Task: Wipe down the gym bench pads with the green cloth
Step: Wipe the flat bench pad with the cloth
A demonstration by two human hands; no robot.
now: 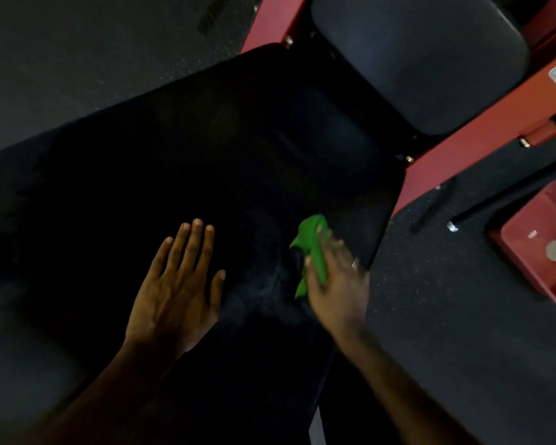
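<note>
Hands, two. Left hand (177,284): flat, fingers straight, palm down on the large black pad (238,139), holding nothing. Right hand (337,284): blurred, fingers and thumb closed round the green cloth (312,248), on the same pad near its right edge. Cloth, one. Pads, two: beyond the large one, a smaller grey pad (421,59). Red frame (463,139), one, beneath both. Floor (77,59): dark speckled matting, bearing a red rimmed plate (540,245) at right.

My left hand (174,293) and right hand (337,284), both on bare forearms (109,380), nails cut short; a small bright ring-like glint (354,263) on one blurred right finger.
</note>
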